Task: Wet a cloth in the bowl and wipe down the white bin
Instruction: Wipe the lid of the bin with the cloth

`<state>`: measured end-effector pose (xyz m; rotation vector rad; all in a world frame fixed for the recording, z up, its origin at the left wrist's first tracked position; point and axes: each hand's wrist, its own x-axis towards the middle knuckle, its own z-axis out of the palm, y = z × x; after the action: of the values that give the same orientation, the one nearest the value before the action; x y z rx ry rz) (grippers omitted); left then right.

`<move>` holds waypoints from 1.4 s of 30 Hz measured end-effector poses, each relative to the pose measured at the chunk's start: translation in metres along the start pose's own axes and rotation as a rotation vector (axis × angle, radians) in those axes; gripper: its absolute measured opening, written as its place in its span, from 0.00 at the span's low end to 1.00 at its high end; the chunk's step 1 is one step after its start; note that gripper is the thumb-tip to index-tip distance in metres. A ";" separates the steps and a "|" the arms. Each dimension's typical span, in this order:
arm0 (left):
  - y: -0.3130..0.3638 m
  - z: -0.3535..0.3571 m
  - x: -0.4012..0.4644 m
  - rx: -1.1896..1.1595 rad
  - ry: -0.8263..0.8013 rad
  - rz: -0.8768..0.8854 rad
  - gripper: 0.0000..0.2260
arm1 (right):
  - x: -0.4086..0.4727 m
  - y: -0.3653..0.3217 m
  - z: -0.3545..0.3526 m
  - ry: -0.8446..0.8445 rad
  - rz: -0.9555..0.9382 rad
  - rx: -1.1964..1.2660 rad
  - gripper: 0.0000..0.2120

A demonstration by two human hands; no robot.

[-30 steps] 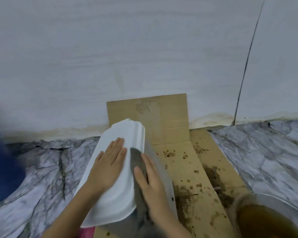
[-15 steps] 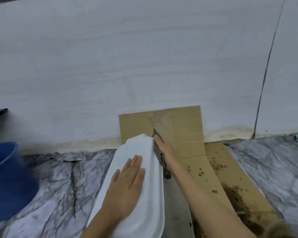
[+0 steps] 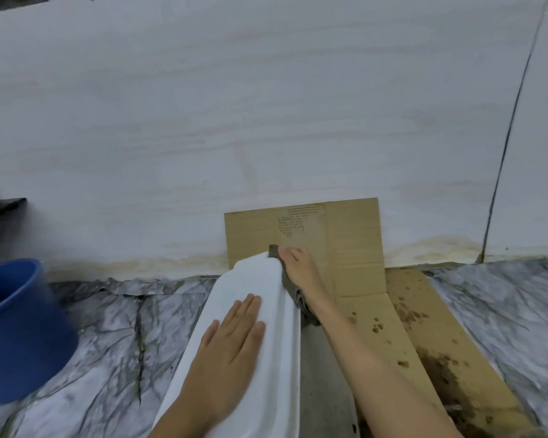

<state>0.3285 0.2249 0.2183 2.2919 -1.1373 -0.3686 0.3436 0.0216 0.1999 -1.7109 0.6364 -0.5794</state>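
Cloth (image 3: 290, 284) farther up bin (image 3: 260, 279) edge

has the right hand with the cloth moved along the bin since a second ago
Yes. The right hand has slid the cloth away from the person along the white bin, reaching its far end by the upright cardboard.

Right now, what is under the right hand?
Under the right hand lies the grey cloth, pressed against the far right edge of the white bin. The part of the bin beneath the cloth is covered, so I cannot see it.
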 end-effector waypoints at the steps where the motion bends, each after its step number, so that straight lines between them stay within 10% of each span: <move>1: 0.000 -0.001 -0.001 0.001 -0.003 0.002 0.19 | -0.007 0.000 0.002 0.067 0.006 0.081 0.12; 5: 0.002 -0.001 0.000 -0.012 0.012 0.002 0.20 | -0.051 0.004 0.005 0.289 -0.050 0.015 0.11; 16: -0.010 -0.008 -0.003 -0.061 0.025 0.017 0.18 | -0.159 0.014 0.022 0.040 -0.488 0.028 0.13; 22: -0.010 -0.001 0.001 -0.049 0.040 0.007 0.18 | -0.043 0.001 0.006 -0.056 -0.287 -0.136 0.14; 28: -0.009 0.002 0.003 -0.042 0.031 0.007 0.20 | 0.012 0.001 -0.005 -0.165 0.151 0.198 0.12; 42: -0.017 -0.008 -0.002 -0.088 0.020 -0.009 0.19 | -0.198 0.010 0.040 -0.026 -0.249 0.079 0.17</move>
<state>0.3416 0.2377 0.2148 2.2201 -1.0801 -0.3911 0.2246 0.1829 0.1715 -1.7322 0.3789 -0.7449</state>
